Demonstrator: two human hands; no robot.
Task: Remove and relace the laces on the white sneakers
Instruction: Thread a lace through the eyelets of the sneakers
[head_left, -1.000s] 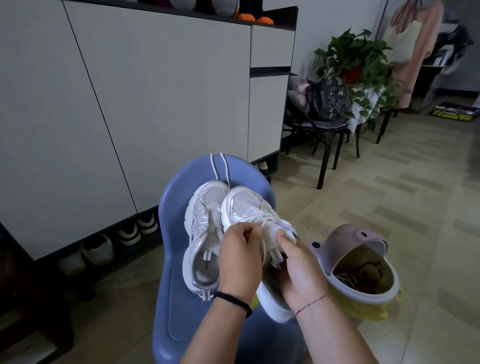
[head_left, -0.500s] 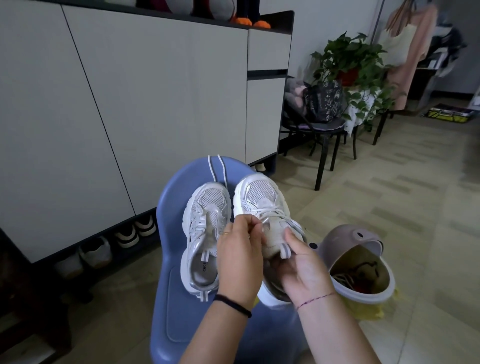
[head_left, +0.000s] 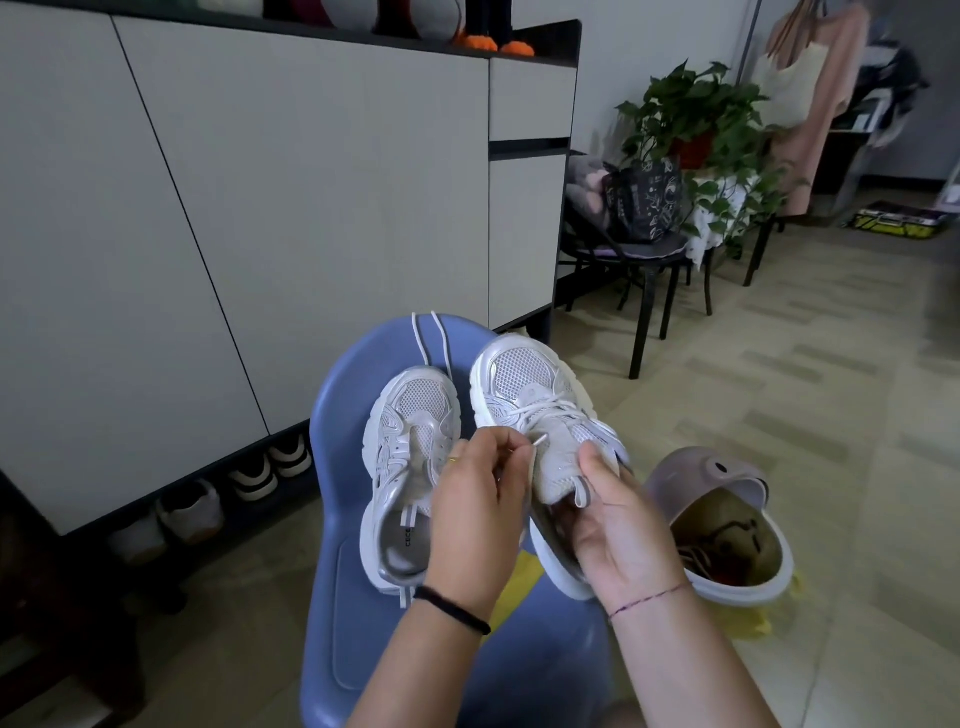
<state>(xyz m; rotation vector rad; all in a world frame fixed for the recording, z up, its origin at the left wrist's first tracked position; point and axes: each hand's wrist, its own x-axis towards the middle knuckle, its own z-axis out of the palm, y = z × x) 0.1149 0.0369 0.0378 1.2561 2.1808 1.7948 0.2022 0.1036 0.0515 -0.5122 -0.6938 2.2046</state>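
Two white sneakers, two hands, centre frame.
The right hand (head_left: 621, 535) grips the held sneaker (head_left: 524, 384); the left hand (head_left: 475, 512) pinches its lace end (head_left: 537, 442). The other sneaker (head_left: 410, 415) lies on a blue chair (head_left: 353, 623) beside one loose lace (head_left: 423, 338); one pink bin (head_left: 727, 473) lower right.

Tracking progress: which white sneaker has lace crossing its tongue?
The right white mesh sneaker, held up; the left sneaker on the blue plastic chair shows none.

Part-laced white sneaker (head_left: 535, 395), toe up, held in right grip (head_left: 618, 525); lace tip (head_left: 540, 441) pinched in left grip (head_left: 478, 509); unlaced twin (head_left: 410, 441) flat just left, loose lace (head_left: 423, 338) beyond.
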